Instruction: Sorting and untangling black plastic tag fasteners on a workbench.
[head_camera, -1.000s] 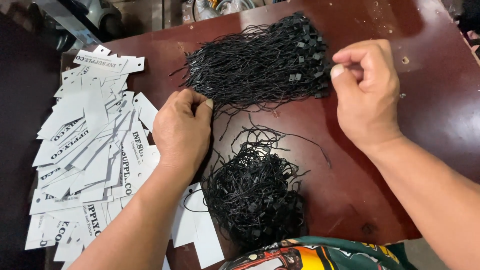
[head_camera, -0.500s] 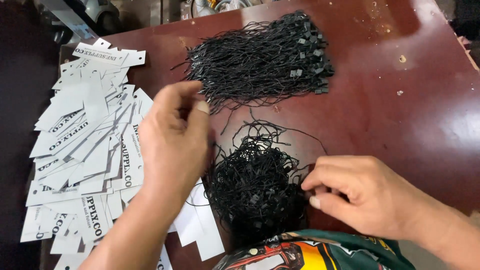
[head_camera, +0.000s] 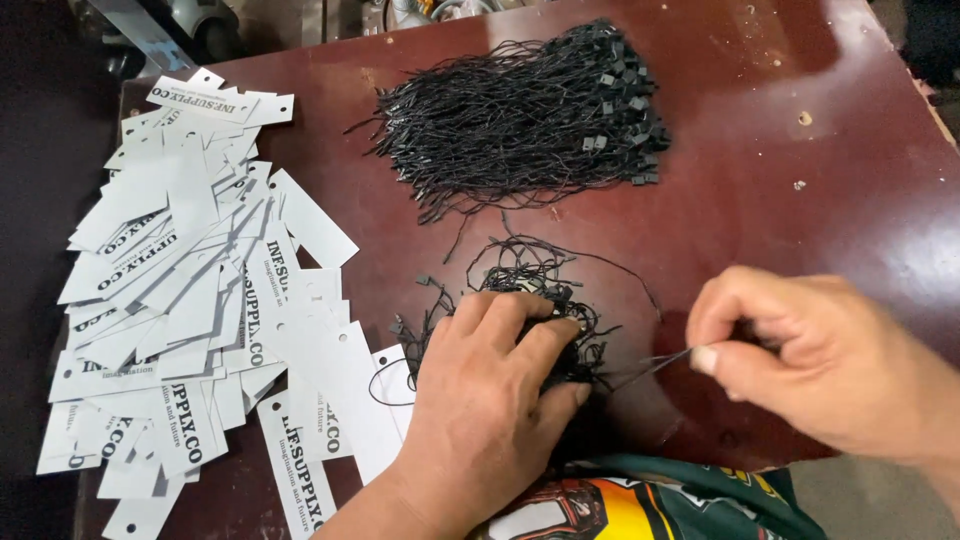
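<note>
Fingertips of my right hand (head_camera: 830, 365) pinch one black string (head_camera: 650, 368), running left into the tangled pile (head_camera: 530, 300) (left hand (head_camera: 490, 400) flat on it, open).

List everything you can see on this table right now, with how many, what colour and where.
table: one, dark reddish-brown, fills the view
paper tags: many, white with dark print and a punched hole, a loose pile on the left side
bundle of tag strings: one neat bundle, black with small square locks at the right end, top centre
tangled strings: one loose heap, black, near centre, partly under the left hand
single string: one, black, stretched taut from the heap to the right hand
garment: one, colourful print, bottom edge
left hand: pressing down on the tangled heap
right hand: fingers pinching the single string
</note>
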